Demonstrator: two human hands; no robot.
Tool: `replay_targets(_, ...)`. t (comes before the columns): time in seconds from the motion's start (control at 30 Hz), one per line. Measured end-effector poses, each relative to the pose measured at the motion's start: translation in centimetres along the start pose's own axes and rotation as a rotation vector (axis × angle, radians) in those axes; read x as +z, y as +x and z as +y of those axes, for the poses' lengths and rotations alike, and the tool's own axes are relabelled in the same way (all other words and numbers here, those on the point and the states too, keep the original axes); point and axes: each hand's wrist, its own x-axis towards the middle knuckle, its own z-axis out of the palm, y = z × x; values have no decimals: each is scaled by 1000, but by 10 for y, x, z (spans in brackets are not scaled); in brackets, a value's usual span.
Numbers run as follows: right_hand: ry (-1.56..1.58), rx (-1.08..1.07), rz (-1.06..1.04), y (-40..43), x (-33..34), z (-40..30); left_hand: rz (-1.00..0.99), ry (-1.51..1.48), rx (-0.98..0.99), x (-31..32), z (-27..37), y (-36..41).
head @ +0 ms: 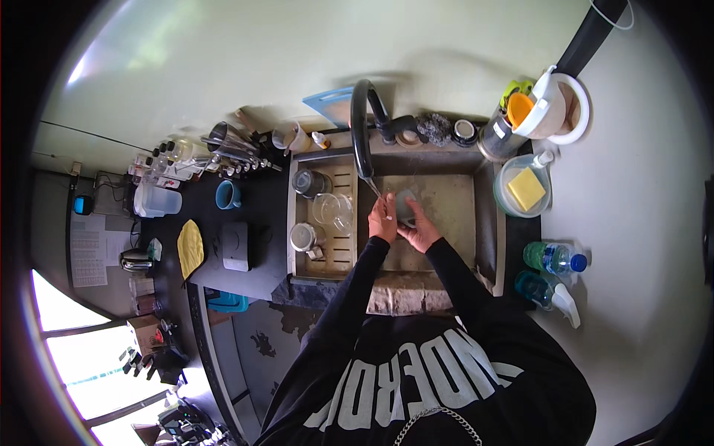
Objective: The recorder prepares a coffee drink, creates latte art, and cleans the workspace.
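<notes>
My right hand (421, 228) grips a greyish cup-like vessel (406, 205), tilted low over the sink basin (452, 223). Close beside it, my left hand (382, 221) is under the mouth of the black gooseneck tap (362, 134). A thin stream of water seems to run onto its fingers. Whether the left fingers hold anything cannot be made out. On the slatted drainboard (340, 263) left of the basin are a dark glass jar (310, 183), clear glassware (332, 209) and a lidded jar (305, 237).
Right of the sink are a bowl with a yellow sponge (526, 189), a plastic bottle (555, 258) and a spray bottle (549, 295). Steel wool (435, 129) lies behind the basin. Leftward on the black counter are a blue mug (227, 195), a grey box (235, 246) and a yellow cloth (191, 250).
</notes>
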Motion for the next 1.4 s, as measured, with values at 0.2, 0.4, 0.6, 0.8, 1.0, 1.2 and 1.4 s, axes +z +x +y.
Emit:
replay_targets(0.2, -1270, -618, 172, -23, 21, 3, -109, -59, -180, -15, -50, -9)
replay_targets(0.4, -1686, -1049, 30, -38, 30, -26, -183, 198, -91, -23, -37, -4)
replay_targets(0.6, -1548, -663, -9, -38, 22, -25, 78, 548, 271, -32, -3, -16)
replay_targets(0.8, -1460, -849, -44, -8, 0, 4, -546, 768, 218, -21, -14, -23)
replay_targets(1.0, -1336, -831, 38, -10, -8, 2, -626, 797, 137, -23, 40, -17)
replay_targets(1.2, -1443, -728, 0, -36, 12, -15, -681, 712, 517, -8, -23, -9)
replay_targets(1.4, -1344, -765, -117, -29, 28, -33, -243, -860, -552, -14, -42, -15)
